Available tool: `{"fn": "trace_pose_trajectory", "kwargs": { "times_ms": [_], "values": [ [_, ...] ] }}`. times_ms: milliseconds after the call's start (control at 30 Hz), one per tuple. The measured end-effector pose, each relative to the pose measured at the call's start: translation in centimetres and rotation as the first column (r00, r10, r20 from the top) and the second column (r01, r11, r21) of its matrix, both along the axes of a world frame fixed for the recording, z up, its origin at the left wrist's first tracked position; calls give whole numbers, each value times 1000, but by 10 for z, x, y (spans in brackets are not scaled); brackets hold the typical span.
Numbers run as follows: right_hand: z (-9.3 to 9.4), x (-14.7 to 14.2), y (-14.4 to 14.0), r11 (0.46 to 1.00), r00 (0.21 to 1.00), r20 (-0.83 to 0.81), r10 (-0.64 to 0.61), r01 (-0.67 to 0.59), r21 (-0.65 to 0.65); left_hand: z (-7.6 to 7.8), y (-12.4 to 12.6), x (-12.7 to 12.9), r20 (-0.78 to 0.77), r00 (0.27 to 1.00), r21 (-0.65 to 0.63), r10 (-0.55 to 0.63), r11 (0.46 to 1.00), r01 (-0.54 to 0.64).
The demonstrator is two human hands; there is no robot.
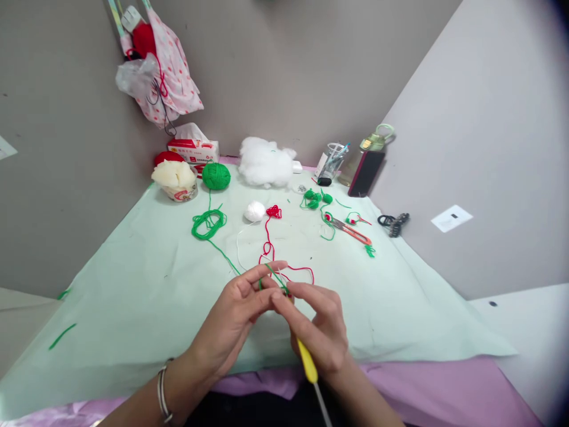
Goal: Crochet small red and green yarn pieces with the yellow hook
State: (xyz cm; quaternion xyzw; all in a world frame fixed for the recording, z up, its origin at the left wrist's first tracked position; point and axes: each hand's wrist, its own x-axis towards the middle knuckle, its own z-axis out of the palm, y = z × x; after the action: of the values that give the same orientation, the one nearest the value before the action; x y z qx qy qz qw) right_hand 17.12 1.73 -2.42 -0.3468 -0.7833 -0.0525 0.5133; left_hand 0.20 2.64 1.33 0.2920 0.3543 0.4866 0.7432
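Two hands meet just above the near edge of the counter, fingers almost touching. The left hand [235, 317] has its fingers [262, 274] curled in, pinching a thin green yarn strand [222, 254] between thumb and forefinger, with the other fingers loosely spread above. The right hand [322, 329] is closed around a yellow-handled crochet hook [307, 362], its grip poking out below the palm and the metal tip hidden somewhere in the yarn by the fingertips, so can't tell exactly where it sits.

From there the green strand runs up and left to a loose green yarn coil [208, 224], and further back a round green yarn ball [216, 175]. A thin red yarn strand [268, 240] snakes just behind the hands, next to a small white yarn ball [255, 211]. Everything lies on a pale green cloth [133, 284] covering the counter. Further back: a fluffy white stuffing clump [265, 161] and red-handled scissors [351, 230] off to the right.
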Motion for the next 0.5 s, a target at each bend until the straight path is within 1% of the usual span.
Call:
{"fn": "trace_pose_trajectory", "kwargs": {
  "times_ms": [67,100,167,233,267,300,333,367,433,500],
  "values": [
    [6,0,-1,985,979,-190,75,-103,-139,0,2,-2,66,997,-65,-35,997,39],
    [10,1,-1,962,945,-310,100,-171,-212,1,3,-3,64,997,-68,-35,997,39],
    [18,1,1,895,842,-528,111,-316,-316,2,4,-5,18,1000,-38,-14,999,14],
    [24,0,3,835,745,-659,105,-426,-348,3,3,-5,-28,1000,10,5,1000,-5],
    [25,-1,5,817,726,-679,105,-452,-357,3,3,-5,-42,999,32,12,999,-10],
    [25,-3,6,809,734,-671,109,-458,-369,3,3,-4,-48,999,50,15,999,-13],
    [25,-5,8,814,760,-640,111,-439,-380,2,2,-2,-49,999,63,16,998,-13],
    [23,-7,8,833,795,-597,109,-401,-382,1,2,0,-45,999,72,18,997,-15],
    [18,-11,8,890,866,-490,98,-297,-346,-1,2,3,-26,999,74,28,997,-26],
    [11,-13,6,952,933,-348,94,-186,-241,-3,2,6,4,998,57,59,997,-59]
  ]
}}
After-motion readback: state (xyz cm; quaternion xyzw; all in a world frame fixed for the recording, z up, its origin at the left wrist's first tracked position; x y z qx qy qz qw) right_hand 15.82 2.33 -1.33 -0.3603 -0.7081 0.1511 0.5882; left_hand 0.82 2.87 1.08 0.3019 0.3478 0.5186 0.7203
